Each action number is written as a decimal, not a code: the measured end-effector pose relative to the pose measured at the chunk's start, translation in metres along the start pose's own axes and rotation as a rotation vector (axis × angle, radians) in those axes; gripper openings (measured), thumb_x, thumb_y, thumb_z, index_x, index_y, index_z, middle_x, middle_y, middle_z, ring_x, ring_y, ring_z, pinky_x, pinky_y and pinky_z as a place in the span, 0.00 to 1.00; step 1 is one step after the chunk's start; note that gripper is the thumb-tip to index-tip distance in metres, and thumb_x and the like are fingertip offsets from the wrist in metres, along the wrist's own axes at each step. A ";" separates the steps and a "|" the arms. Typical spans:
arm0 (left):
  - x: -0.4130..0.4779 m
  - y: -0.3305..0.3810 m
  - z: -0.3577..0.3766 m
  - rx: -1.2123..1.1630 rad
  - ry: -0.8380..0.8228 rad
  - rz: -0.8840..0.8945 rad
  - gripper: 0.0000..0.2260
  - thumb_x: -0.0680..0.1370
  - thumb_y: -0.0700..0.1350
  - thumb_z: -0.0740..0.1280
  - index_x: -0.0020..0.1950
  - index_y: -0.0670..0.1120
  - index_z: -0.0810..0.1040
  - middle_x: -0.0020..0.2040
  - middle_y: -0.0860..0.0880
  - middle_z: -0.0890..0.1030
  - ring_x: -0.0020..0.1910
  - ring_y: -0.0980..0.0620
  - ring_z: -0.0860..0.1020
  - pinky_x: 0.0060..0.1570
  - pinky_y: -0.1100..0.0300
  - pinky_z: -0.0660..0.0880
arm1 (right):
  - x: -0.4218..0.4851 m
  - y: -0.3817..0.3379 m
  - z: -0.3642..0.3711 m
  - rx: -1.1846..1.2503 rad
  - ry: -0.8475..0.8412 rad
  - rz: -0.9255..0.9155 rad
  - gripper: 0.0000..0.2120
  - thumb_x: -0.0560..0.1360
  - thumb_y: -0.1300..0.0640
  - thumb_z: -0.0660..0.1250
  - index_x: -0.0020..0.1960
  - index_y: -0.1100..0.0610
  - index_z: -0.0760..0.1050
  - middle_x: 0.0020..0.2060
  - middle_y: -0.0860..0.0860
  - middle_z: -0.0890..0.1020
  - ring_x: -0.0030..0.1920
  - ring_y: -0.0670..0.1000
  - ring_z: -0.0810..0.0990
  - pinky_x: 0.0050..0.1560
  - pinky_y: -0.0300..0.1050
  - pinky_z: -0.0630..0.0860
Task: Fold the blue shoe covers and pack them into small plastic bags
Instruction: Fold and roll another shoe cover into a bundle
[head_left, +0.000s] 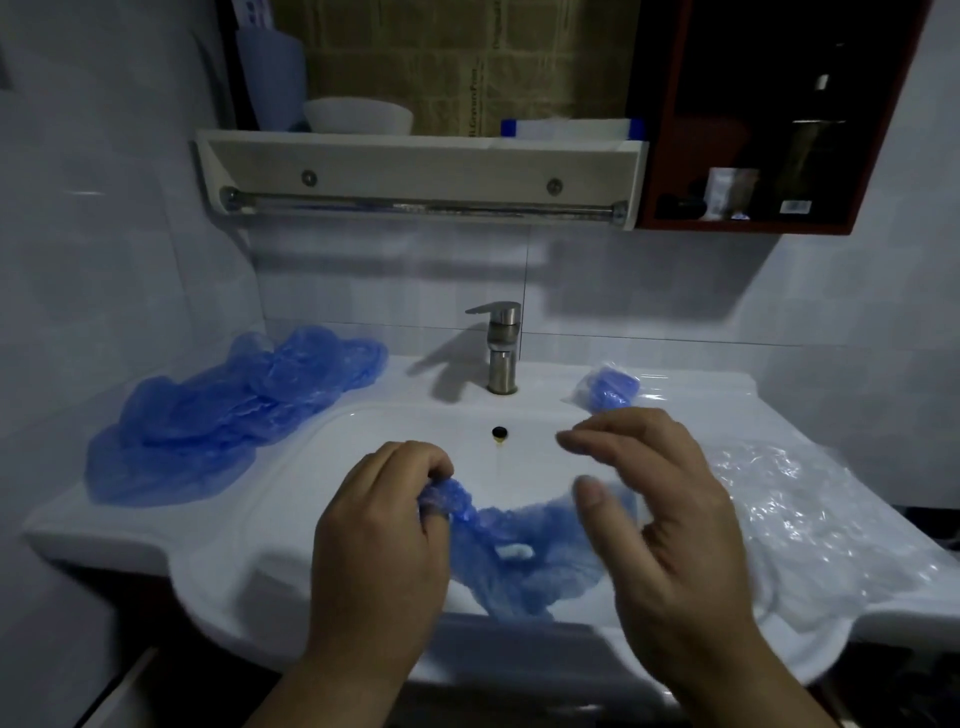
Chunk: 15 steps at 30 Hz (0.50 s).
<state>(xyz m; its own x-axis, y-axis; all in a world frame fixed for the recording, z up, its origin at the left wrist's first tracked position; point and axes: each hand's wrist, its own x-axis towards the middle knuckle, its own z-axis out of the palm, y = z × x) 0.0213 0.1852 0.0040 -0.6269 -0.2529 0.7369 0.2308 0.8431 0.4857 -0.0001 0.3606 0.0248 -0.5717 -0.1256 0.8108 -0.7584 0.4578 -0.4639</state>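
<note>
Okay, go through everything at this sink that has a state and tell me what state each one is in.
Shoe cover: unfolded, sagging between the hands.
Left hand: pinching its left end.
Right hand: fingers loose, blurred; grip unclear.
Pile of shoe covers: loose, unfolded.
Small bag: packed with a blue cover.
Plastic bags: heaped, look empty.
Faucet: no water running.

shoe covers (228, 410) left of faucet (501, 345)

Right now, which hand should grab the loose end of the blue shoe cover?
The right hand. It looks open and hovers right by that end of the blue shoe cover, while the left hand is busy pinching the other end.
</note>
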 end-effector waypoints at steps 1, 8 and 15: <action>-0.001 0.000 0.001 0.006 -0.009 -0.007 0.12 0.70 0.33 0.74 0.44 0.49 0.78 0.40 0.54 0.80 0.38 0.55 0.78 0.40 0.70 0.73 | -0.001 -0.002 0.001 -0.066 -0.058 -0.015 0.16 0.73 0.46 0.63 0.56 0.51 0.80 0.53 0.42 0.77 0.58 0.44 0.74 0.56 0.35 0.69; -0.004 0.002 0.002 -0.016 -0.006 0.095 0.12 0.67 0.33 0.77 0.44 0.46 0.79 0.40 0.51 0.82 0.37 0.55 0.79 0.40 0.72 0.73 | -0.007 0.002 0.011 -0.237 -0.284 -0.008 0.31 0.66 0.44 0.70 0.68 0.44 0.70 0.53 0.41 0.72 0.54 0.43 0.72 0.56 0.36 0.71; -0.024 0.014 0.011 -0.060 -0.032 0.458 0.09 0.72 0.43 0.64 0.50 0.47 0.81 0.46 0.53 0.82 0.45 0.57 0.78 0.50 0.62 0.76 | -0.018 0.018 0.031 -0.244 -0.363 0.140 0.14 0.69 0.53 0.70 0.52 0.39 0.77 0.41 0.42 0.71 0.39 0.43 0.76 0.38 0.33 0.71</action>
<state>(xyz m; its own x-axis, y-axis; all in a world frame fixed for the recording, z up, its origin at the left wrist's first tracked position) 0.0311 0.2087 -0.0117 -0.4724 0.1547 0.8677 0.5315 0.8353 0.1405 -0.0129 0.3440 -0.0091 -0.7691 -0.3279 0.5486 -0.5950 0.6807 -0.4273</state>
